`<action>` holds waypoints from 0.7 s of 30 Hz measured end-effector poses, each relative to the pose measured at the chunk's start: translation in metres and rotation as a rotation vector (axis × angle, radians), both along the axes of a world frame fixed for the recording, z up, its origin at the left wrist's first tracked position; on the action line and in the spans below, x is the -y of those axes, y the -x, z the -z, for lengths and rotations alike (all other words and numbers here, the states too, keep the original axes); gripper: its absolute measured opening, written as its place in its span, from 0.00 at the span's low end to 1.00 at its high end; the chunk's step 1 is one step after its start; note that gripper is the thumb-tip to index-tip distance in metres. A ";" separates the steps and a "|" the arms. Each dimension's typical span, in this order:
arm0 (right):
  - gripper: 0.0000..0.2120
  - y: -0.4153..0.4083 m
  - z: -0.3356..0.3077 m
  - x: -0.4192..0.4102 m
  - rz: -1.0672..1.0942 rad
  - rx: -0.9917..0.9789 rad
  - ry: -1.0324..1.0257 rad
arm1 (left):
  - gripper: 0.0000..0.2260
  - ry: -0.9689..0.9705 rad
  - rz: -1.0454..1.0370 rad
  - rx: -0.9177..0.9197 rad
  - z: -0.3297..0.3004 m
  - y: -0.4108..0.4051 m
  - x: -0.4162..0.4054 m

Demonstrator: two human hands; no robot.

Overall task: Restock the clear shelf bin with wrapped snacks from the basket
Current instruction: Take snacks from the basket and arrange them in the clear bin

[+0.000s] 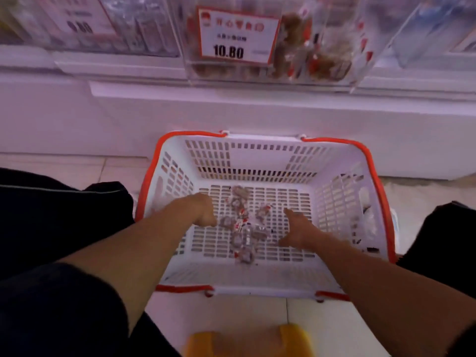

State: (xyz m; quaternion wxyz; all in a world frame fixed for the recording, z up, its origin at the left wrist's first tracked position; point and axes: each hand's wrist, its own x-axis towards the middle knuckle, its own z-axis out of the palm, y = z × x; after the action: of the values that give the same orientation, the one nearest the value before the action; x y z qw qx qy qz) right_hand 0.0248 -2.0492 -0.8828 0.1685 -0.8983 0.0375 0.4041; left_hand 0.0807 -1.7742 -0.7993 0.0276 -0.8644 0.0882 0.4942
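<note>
Our left hand point(203, 208), fingers curled down at the left edge of the wrapped snacks point(243, 228), may hold some, though we cannot tell; our right hand point(296, 229) lies relaxed and released just right of them. Snacks heaped mid-floor of the white basket point(257, 161), bare slotted floor toward every red-rimmed wall. Clear shelf bin point(304, 47) above, well apart, part filled, price card point(235, 37) on front.

white price card with red border, printed 10.80 point(235, 37), up beyond the grip | neighbouring clear bins point(128, 24), far upper left | pale tiled floor point(334, 328), underneath | yellow plastic object point(293, 338), nearest the body, partly cut off
</note>
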 end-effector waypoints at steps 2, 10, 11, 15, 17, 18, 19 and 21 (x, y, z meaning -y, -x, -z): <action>0.59 0.003 0.020 -0.003 0.013 0.026 -0.011 | 0.33 0.059 -0.192 0.035 0.037 0.015 0.007; 0.57 -0.010 0.039 -0.051 -0.301 0.217 0.124 | 0.45 0.200 -0.173 0.347 0.107 0.031 0.044; 0.52 -0.008 0.040 -0.054 -0.323 0.269 0.145 | 0.44 0.206 -0.159 0.348 0.111 0.028 0.046; 0.34 -0.009 0.045 -0.052 -0.338 0.330 0.086 | 0.39 0.276 -0.194 0.349 0.125 0.024 0.040; 0.22 -0.018 0.044 -0.047 -0.296 0.327 0.026 | 0.33 0.319 -0.225 0.392 0.128 0.025 0.036; 0.17 -0.022 0.044 -0.044 -0.274 0.327 -0.002 | 0.29 0.342 -0.240 0.410 0.130 0.026 0.034; 0.13 -0.026 0.044 -0.041 -0.228 0.331 -0.040 | 0.25 0.368 -0.260 0.417 0.130 0.026 0.033; 0.08 -0.028 0.044 -0.039 -0.050 0.360 -0.130 | 0.17 0.396 -0.243 0.428 0.127 0.029 0.032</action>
State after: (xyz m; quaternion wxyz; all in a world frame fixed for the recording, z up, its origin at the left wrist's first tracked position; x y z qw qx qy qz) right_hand 0.0530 -2.0102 -0.9265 0.2200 -0.9439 -0.0417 0.2426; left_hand 0.0519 -1.8061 -0.9266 -0.1825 -0.9417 0.0708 0.2738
